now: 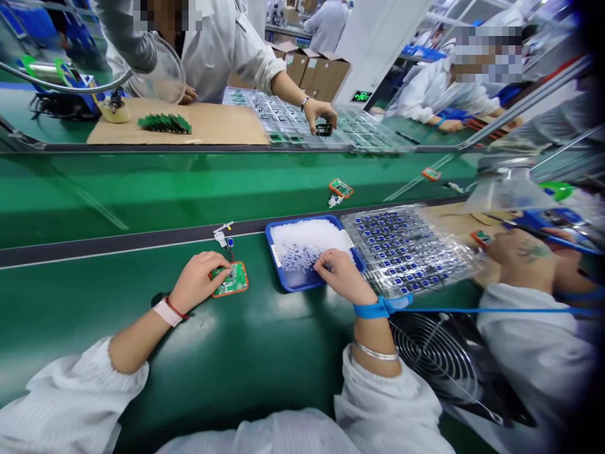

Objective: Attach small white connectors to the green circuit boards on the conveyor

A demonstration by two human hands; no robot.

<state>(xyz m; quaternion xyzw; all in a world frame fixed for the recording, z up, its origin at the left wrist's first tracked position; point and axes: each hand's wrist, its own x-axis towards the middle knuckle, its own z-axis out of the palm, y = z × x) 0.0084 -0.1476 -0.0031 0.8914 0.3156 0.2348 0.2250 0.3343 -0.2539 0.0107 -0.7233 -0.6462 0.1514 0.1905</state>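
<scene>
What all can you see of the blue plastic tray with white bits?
The shallow, rectangular blue plastic-looking tray has rounded corners, a raised rim and pale strips on its left and right sides. It sits flat on the green tabletop. Small white pieces fill its far part, thinning toward the near side. The right hand reaches over its near right corner.

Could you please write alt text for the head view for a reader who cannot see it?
A person's left hand touches a green circuit board on a green table while the right hand reaches into a blue tray of white pieces. A clear tray of blue parts lies alongside; opposite, a co-worker's hand holds a dark item.
</scene>
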